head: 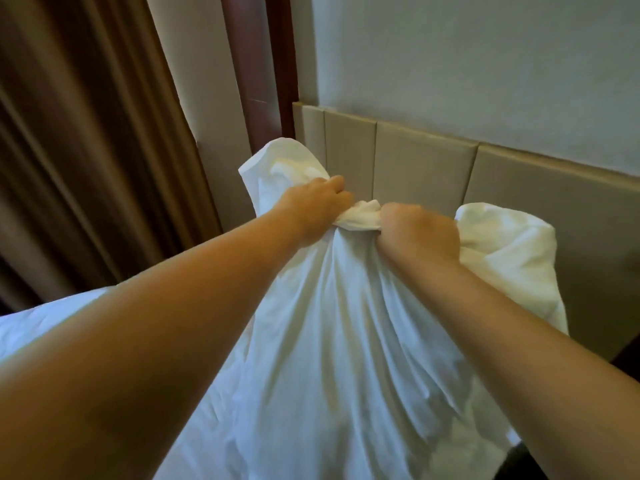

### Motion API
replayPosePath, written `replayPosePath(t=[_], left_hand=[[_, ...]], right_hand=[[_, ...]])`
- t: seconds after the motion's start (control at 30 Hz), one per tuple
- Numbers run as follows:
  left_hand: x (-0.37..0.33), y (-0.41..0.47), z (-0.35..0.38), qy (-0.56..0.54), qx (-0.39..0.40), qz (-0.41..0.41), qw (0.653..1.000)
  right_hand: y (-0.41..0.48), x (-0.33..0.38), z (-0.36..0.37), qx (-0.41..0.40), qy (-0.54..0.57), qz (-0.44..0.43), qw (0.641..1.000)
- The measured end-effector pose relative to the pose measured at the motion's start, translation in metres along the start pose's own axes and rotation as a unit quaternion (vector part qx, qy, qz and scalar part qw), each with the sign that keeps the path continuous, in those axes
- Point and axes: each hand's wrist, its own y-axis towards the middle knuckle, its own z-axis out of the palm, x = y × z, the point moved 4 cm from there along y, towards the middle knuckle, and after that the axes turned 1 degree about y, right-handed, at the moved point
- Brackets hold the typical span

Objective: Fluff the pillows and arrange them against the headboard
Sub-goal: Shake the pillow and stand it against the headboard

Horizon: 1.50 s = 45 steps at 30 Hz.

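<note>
A white pillow (346,341) stands upright in front of me, its case bunched at the top middle. My left hand (313,206) and my right hand (417,230) are both clenched on that bunched top edge, close together. The pillow's two upper corners flop out to either side of my fists. Behind it runs the beige padded headboard (433,168), a short way beyond the pillow. The pillow's lower part hangs over the white bed (41,327).
Brown curtains (86,133) hang at the left. A dark wooden post (258,64) stands beside the headboard's left end, with a pale wall (485,57) above. A dark floor gap (627,358) shows at the right edge.
</note>
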Motion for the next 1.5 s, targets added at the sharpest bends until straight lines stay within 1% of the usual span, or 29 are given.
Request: replayPosePath(t=[0.13,0.27,0.4,0.5,0.67,0.8,0.9,0.93,1.0,1.07,1.13,1.23,1.3,1.4,1.5], left_hand=[[0.015,0.033,-0.044,0.005,-0.065,0.006,0.998],[0.044,0.066,-0.069,0.019,-0.115,0.005,0.993],[0.099,0.086,-0.066,0.081,-0.103,0.01,0.991],[0.152,0.107,-0.043,0.101,-0.083,-0.007,0.991],[0.239,0.149,0.005,0.114,-0.048,-0.03,0.992],[0.296,0.193,0.047,0.141,-0.016,-0.025,0.99],[0.327,0.226,0.099,0.144,0.007,-0.015,0.989],[0.332,0.235,0.122,0.139,0.022,-0.013,0.99],[0.336,0.247,0.179,0.117,0.077,-0.01,0.99],[0.333,0.252,0.238,0.094,0.125,-0.022,0.987],[0.334,0.255,0.279,0.059,0.13,-0.06,0.988],[0.346,0.273,0.298,0.013,0.107,-0.107,0.988],[0.355,0.295,0.298,0.013,0.083,-0.112,0.99],[0.365,0.332,0.294,0.023,0.061,-0.109,0.992],[0.376,0.365,0.292,0.0,0.045,-0.127,0.991]], right_hand=[[0.033,-0.006,-0.047,-0.027,-0.007,0.038,0.999],[0.07,-0.002,-0.07,-0.089,0.012,0.048,0.995],[0.111,0.036,-0.062,-0.126,0.074,0.036,0.989],[0.154,0.07,-0.039,-0.131,0.115,0.026,0.984],[0.247,0.12,0.007,-0.098,0.166,0.018,0.981],[0.318,0.151,0.053,-0.03,0.212,0.052,0.976],[0.362,0.162,0.101,0.007,0.218,0.054,0.974],[0.372,0.163,0.123,0.029,0.218,0.059,0.974],[0.381,0.163,0.173,0.094,0.211,0.07,0.97],[0.378,0.16,0.224,0.163,0.191,0.073,0.965],[0.372,0.152,0.262,0.204,0.173,0.065,0.961],[0.384,0.133,0.281,0.204,0.153,0.074,0.964],[0.405,0.118,0.279,0.181,0.132,0.083,0.971],[0.44,0.106,0.268,0.141,0.118,0.054,0.981],[0.466,0.097,0.26,0.117,0.129,0.053,0.983]])
